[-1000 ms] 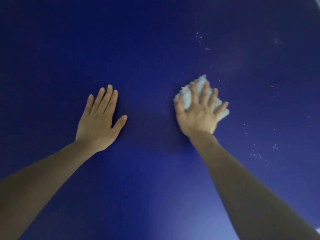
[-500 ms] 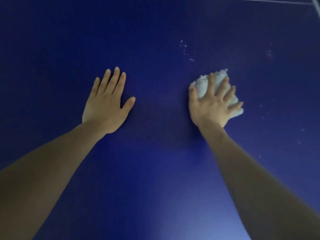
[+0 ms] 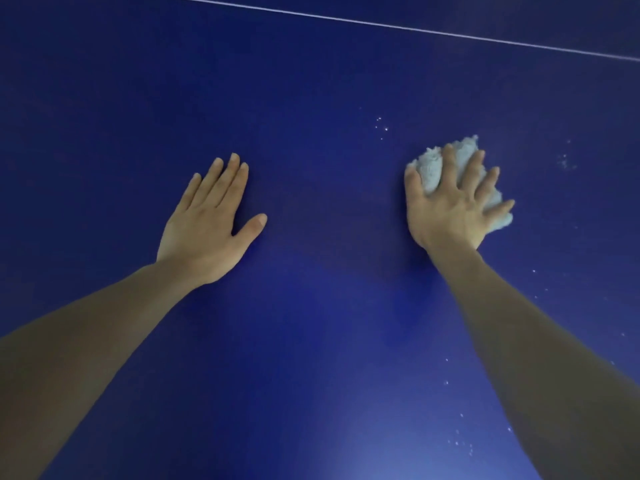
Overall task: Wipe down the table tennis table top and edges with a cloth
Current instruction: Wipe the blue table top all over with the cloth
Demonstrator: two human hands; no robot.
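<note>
Head view: left hand [image 3: 207,226] flat on blue table [image 3: 311,81]; right hand [image 3: 450,209] spread, pressing white cloth [image 3: 429,168]; no writing legible.

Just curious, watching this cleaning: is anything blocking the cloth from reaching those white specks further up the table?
Nothing visible. The right hand presses the cloth on the table; bare blue surface lies between it and the specks.

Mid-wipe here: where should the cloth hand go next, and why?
Probably slide the right hand, which presses the white cloth flat on the blue table top, forward and a little left to the white specks just beyond it. More specks lie to the right. The left hand rests flat on the table and can stay as a brace.
</note>
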